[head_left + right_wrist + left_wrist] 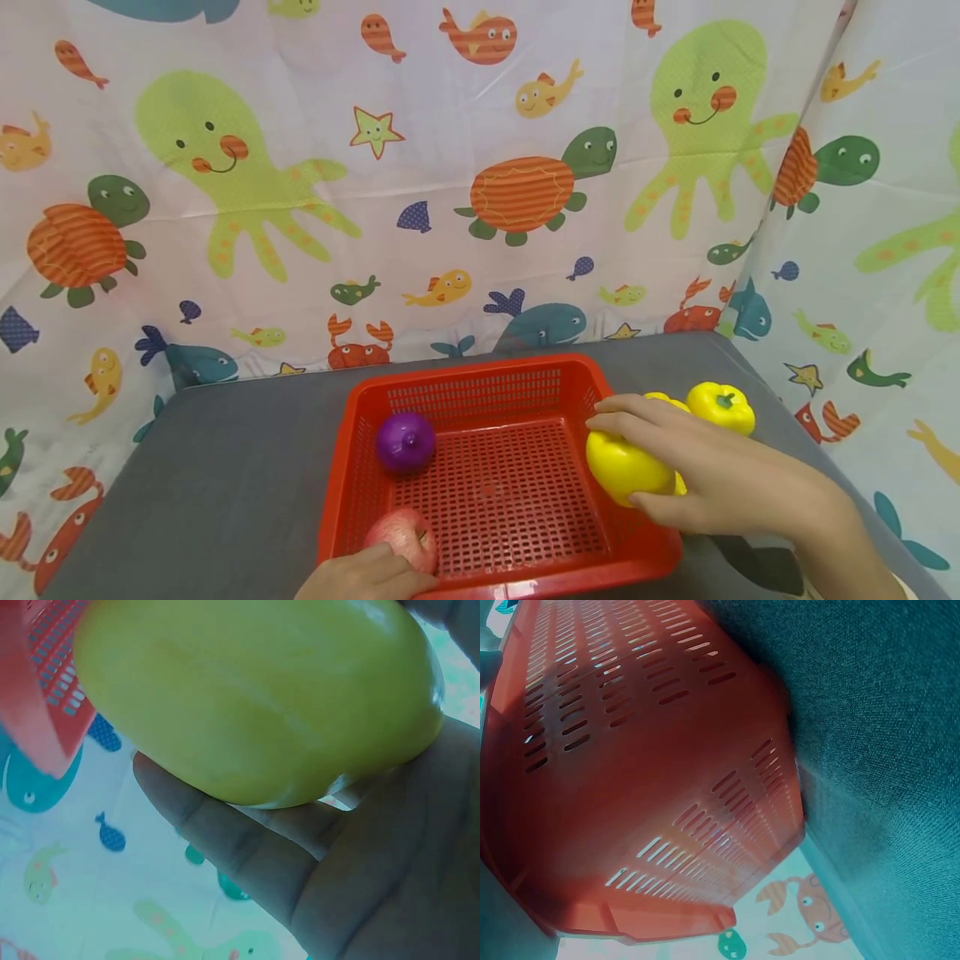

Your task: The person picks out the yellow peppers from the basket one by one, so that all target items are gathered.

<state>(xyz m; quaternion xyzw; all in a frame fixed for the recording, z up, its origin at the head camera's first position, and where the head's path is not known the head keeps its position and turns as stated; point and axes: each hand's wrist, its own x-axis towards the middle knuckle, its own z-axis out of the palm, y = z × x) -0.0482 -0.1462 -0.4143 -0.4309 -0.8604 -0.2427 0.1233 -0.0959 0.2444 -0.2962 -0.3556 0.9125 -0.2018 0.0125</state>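
A yellow bell pepper (628,468) is in my right hand (701,467), with the fingers over its far side and the thumb at its near side. It overlaps the right rim of the red plastic basket (517,587) in the head view. The right wrist view shows the glossy pepper (262,697) large against the palm and fingers. My left hand (363,577) grips the basket's rim at the front left corner, close by a pinkish-red apple (405,537) inside. A round purple onion (406,442) lies farther back along the basket's left side.
More yellow bell peppers (720,407) sit on the grey table (240,483) to the right of the basket, partly hidden by my right hand. A dark object (757,562) lies under my right wrist. A sea-animal curtain (442,108) hangs along the table's back and sides.
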